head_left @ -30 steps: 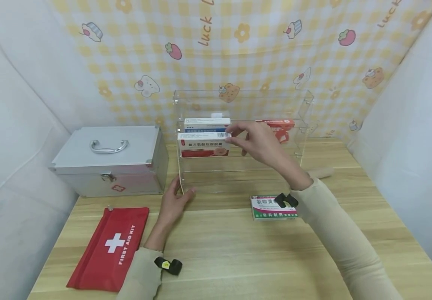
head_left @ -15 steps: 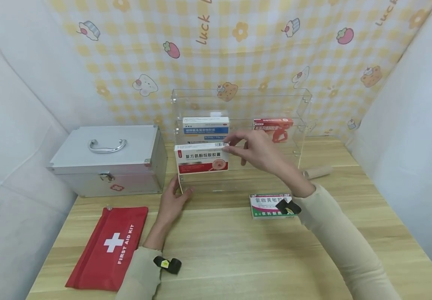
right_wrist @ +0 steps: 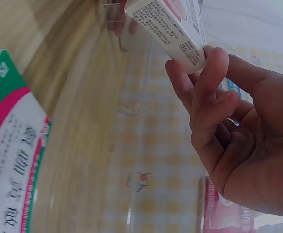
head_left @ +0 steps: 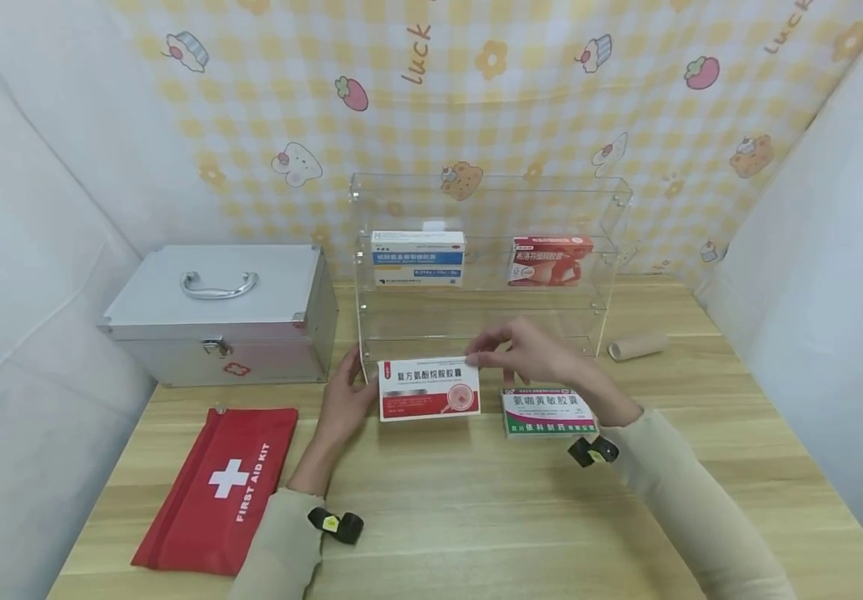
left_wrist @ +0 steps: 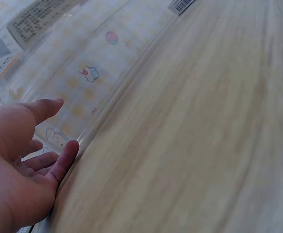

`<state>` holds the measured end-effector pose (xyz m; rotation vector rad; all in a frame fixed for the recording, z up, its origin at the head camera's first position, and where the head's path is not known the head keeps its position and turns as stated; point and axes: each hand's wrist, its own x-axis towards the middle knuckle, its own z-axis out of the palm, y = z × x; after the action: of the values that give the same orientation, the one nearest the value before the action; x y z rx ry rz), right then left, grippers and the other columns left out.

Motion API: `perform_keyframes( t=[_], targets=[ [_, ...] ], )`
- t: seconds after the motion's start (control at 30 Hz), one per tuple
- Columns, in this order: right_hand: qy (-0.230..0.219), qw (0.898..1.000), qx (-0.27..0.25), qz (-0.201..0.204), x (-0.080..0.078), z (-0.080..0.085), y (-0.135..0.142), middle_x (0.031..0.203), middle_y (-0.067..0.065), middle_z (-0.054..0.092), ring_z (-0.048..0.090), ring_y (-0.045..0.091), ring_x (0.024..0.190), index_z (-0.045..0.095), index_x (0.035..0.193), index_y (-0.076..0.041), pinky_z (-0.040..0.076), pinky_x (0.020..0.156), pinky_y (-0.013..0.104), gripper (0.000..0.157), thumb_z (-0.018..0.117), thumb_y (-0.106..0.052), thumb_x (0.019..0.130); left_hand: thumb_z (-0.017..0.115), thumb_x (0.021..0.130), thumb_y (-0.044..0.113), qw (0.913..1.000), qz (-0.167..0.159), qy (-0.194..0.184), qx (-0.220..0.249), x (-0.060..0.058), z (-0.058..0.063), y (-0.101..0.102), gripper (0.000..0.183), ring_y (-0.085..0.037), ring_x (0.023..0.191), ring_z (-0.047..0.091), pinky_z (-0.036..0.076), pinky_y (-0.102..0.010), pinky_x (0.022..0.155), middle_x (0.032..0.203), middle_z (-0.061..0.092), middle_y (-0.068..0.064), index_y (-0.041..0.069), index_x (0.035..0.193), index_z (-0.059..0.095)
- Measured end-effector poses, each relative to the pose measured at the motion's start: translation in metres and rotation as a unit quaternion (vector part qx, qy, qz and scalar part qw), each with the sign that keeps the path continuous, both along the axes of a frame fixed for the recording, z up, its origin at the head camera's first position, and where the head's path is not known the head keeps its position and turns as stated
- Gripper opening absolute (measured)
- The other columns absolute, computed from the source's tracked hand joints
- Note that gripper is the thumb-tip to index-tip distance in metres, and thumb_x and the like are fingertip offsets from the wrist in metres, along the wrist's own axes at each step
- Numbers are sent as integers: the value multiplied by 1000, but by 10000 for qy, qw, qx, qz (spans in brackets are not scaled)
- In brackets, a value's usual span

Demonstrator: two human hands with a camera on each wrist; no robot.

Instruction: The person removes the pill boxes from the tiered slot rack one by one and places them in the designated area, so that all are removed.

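My right hand (head_left: 532, 354) pinches the top right corner of a white and red medicine box (head_left: 429, 392). In the right wrist view, the box's end (right_wrist: 173, 39) sits between the fingertips, tilted. The box is in front of the clear acrylic display rack (head_left: 476, 323), above the table. My left hand (head_left: 343, 404) holds the rack's lower left edge, its thumb toward the front; part of the fingers is hidden behind the side panel. Just below the right hand lies a green and white medicine box (head_left: 546, 414) on the table.
On the rack stand a blue and white medicine box (head_left: 418, 260) and a red medicine box (head_left: 549, 262). A silver case (head_left: 217, 312) and a red first aid pouch (head_left: 217, 492) are at left. A cardboard tube (head_left: 637, 346) lies at right.
My right hand has drawn the white and red box off the rack, forward and down, uncovering the blue and white box behind it. The left hand has stayed at the rack's corner.
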<state>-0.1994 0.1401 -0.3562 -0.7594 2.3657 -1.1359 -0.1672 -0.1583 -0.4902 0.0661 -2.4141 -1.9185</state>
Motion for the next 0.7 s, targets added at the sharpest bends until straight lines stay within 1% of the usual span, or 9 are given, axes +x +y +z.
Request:
perform_keyframes(
  t=[0.03, 0.17, 0.23, 0.3, 0.4, 0.5, 0.6, 0.7],
  targets=[
    [-29, 10000, -25, 2, 2, -4, 0, 98, 0, 71, 61, 34, 53, 73, 109, -16, 47, 42, 32, 18, 69, -24, 94, 66, 94, 12, 10000, -12, 9, 14, 0, 0, 0, 69, -24, 73, 66, 55, -28, 68, 151, 39, -14, 14, 154, 31],
    [-247, 9997, -35, -15, 10, -23, 1, 99, 0, 70, 60, 38, 53, 73, 110, -16, 46, 42, 30, 18, 69, -25, 94, 70, 92, 25, 10000, -41, -51, -48, 0, 0, 0, 74, -22, 70, 67, 56, -31, 71, 153, 37, -12, 17, 154, 30],
    [-309, 9995, -30, -22, 13, -35, 1, 99, 1, 70, 60, 39, 51, 73, 109, -17, 43, 40, 26, 18, 68, -25, 94, 72, 90, 33, 9999, -38, -78, -91, 1, 0, 0, 78, -21, 69, 68, 56, -33, 73, 154, 35, -12, 19, 154, 30],
    [-382, 9992, -74, -34, 15, -47, 0, 100, 2, 69, 60, 40, 50, 73, 109, -15, 44, 39, 28, 18, 67, -24, 95, 73, 89, 38, 9999, -28, -82, -133, 1, 1, 0, 80, -22, 72, 69, 55, -35, 77, 154, 35, -11, 20, 154, 30],
    [-328, 9994, -66, -77, 17, -61, -1, 99, 2, 69, 61, 32, 47, 73, 110, -14, 46, 39, 29, 18, 66, -23, 96, 73, 88, 40, 9998, -4, -87, -171, 2, 1, 0, 82, -22, 75, 69, 55, -36, 80, 154, 35, -11, 20, 155, 29],
    [-228, 9996, -6, -194, 19, -69, -3, 97, 2, 68, 60, 27, 45, 73, 110, -14, 44, 37, 28, 17, 65, -21, 97, 73, 88, 41, 9998, -4, -96, -192, 2, 1, 0, 83, -22, 77, 68, 54, -37, 84, 154, 35, -11, 19, 155, 29],
    [-121, 9995, 57, -292, 19, -72, -5, 94, 4, 68, 60, 25, 44, 72, 110, -12, 43, 37, 27, 17, 64, -19, 97, 73, 88, 40, 9998, -18, -84, -194, 3, 2, 0, 82, -22, 78, 69, 52, -39, 87, 154, 35, -11, 18, 155, 29],
    [16, 9993, 98, -356, 19, -74, -9, 90, 6, 67, 60, 25, 44, 72, 110, -9, 45, 37, 28, 18, 63, -17, 98, 73, 88, 41, 9997, 5, -66, -233, 3, 3, 0, 82, -22, 75, 68, 52, -39, 88, 154, 35, -11, 18, 154, 30]
  ],
)
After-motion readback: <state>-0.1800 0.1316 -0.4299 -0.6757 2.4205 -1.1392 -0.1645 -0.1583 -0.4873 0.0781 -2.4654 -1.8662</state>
